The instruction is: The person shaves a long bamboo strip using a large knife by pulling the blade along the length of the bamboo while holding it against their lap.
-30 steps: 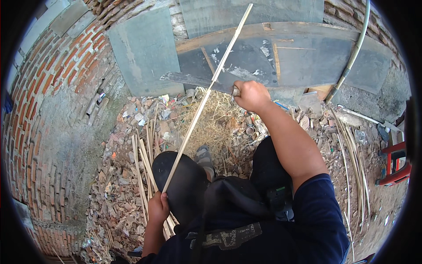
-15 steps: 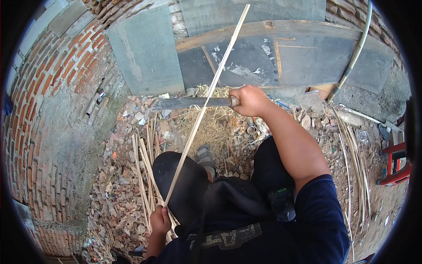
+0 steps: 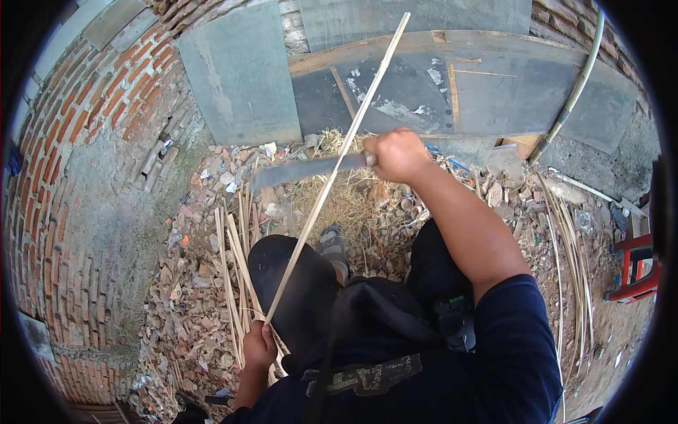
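Note:
A long, pale strip of split bamboo (image 3: pixel 302 239) slants up and away from my lap, its near end pinched in my left hand (image 3: pixel 259 346) beside my left knee. My right hand (image 3: pixel 400 157) is closed round the handle of a machete (image 3: pixel 286 172), held out ahead of my knees. The blade points left and is smeared by motion. It crosses the strip partway along; the strip passes over it in view, and whether the edge touches the strip I cannot tell. Thin pale shavings (image 3: pixel 332 208) lie on the ground beneath.
More bamboo strips (image 3: pixel 233 258) lie by my left knee, with another bundle (image 3: pixel 580 283) on the right. Rubble (image 3: pixel 187 304) covers the ground. A brick wall (image 3: pixel 78 177) rises at left; grey boards (image 3: pixel 240 78) and a leaning pole (image 3: pixel 575 88) stand ahead. A red frame (image 3: pixel 632 268) is far right.
The machete has swung slightly, its tip now lower than its handle and the blade blurred. My right hand has shifted a little left along with it. The left hand keeps its hold on the strip.

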{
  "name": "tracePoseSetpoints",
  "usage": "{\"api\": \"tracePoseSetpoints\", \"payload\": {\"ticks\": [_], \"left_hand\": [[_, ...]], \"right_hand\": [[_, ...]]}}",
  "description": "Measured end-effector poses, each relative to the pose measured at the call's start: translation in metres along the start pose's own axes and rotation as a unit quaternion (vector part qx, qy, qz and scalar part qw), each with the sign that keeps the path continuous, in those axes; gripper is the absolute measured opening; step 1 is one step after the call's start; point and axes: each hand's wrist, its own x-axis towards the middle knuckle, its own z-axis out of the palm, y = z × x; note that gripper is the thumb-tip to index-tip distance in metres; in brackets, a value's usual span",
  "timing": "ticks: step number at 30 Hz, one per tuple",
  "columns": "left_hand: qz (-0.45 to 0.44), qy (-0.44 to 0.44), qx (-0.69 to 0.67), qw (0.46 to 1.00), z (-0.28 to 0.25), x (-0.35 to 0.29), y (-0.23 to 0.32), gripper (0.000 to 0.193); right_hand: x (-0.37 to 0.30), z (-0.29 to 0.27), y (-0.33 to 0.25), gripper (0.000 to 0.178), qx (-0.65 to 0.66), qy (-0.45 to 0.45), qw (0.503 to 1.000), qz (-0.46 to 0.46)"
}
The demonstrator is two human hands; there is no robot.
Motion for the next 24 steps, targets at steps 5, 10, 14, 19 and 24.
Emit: {"api": "tracePoseSetpoints", "payload": {"ticks": [5,10,14,19,24], "left_hand": [[0.019,-0.014,-0.020,1.000,-0.004,0.010,0.008,0.032],[0.040,0.010,-0.033,0.999,-0.019,0.016,0.021,0.029],[0.068,0.054,-0.058,0.994,-0.027,0.029,0.036,0.029],[-0.005,-0.008,-0.085,0.996,-0.012,0.025,0.030,0.034],[-0.012,-0.006,-0.130,0.991,-0.013,0.016,0.033,0.037]], "right_hand": [[-0.002,-0.003,0.017,0.023,-0.053,-0.016,0.995,0.085],[-0.008,-0.011,0.014,0.022,-0.054,0.039,0.997,0.045],[-0.008,-0.012,0.012,0.019,-0.060,0.120,0.991,0.026],[-0.007,-0.009,0.005,0.017,-0.047,0.150,0.987,0.019],[-0.008,-0.007,0.001,0.019,-0.061,0.055,0.996,0.032]]}}
